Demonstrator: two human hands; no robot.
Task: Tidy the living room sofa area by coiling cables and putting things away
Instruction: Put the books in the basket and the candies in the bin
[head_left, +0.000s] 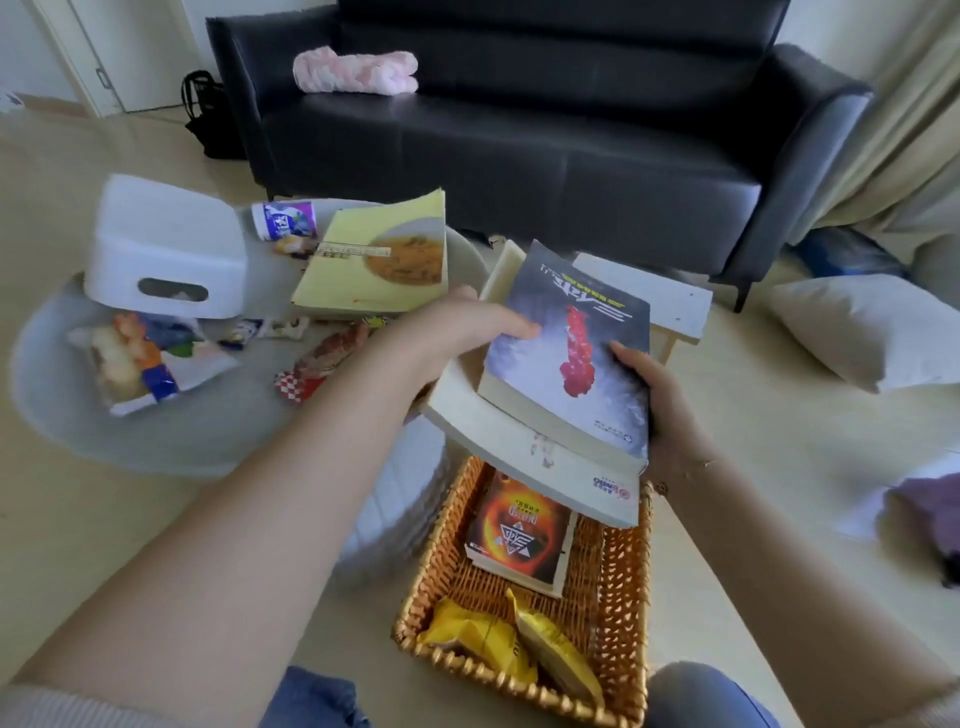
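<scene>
I hold two stacked books between my hands, above the wicker basket (621, 587) that sits on the floor just below them. My left hand (457, 332) grips the far left edge of the stack, thumb curled over the cover of the grey book (566, 358) with the red shape, which lies on top. My right hand (660, 410) clasps the near right corner, thumb on the cover, the other fingers hidden beneath. Under the grey book is a thicker white book (498, 441), its spine turned toward me and tilted down over the basket.

In the basket, right under my hands, lies an orange-and-black book (519, 530), and nearer to me two yellow snack packets (498, 639) rest against the front wall.

To the left of my left hand stands a round pale table (208, 426). On it, just beyond my left wrist, lies a yellow cookbook (379, 254) with a soup bowl on its cover. Farther left are a white tissue box (166, 249), a crumpled snack bag (140, 364), a red checked wrapper (311, 369) close to my forearm, and a small purple-labelled cup (285, 218) lying on its side.

Beyond both hands is a dark sofa (519, 156) with a pink fluffy item (358, 70) on its seat. To the right of my right hand a white cushion (862, 327) lies on the floor.
</scene>
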